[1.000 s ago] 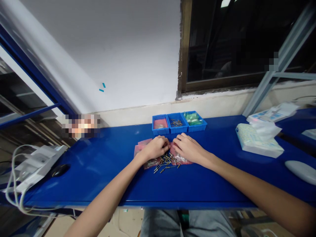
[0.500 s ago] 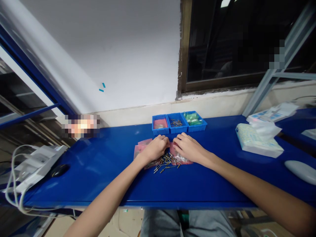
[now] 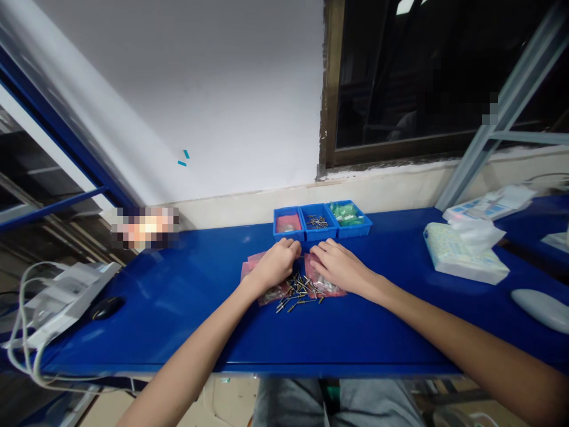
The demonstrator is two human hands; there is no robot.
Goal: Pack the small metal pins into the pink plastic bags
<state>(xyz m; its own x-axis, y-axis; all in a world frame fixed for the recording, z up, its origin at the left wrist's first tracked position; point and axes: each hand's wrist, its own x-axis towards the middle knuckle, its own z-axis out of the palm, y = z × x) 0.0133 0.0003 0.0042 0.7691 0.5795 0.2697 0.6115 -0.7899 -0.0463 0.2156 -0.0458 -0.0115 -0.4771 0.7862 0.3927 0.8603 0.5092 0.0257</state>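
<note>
The pins (image 3: 300,292) lie heaped on the table (image 3: 178,308), at 6 o'clock from both sets of knuckles, axes pointing every way. Left hand (image 3: 274,265) and right hand (image 3: 338,267) are equally near, fingers curled; any grip is hidden. Bags (image 3: 255,261) lie beneath.

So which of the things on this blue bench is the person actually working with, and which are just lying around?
In use:
left hand and right hand, over the pile
pile of small metal pins
pink bags under the hands
three small blue bins just behind

Lying about:
tissue pack
black mouse
white device with cables
white mouse
</note>
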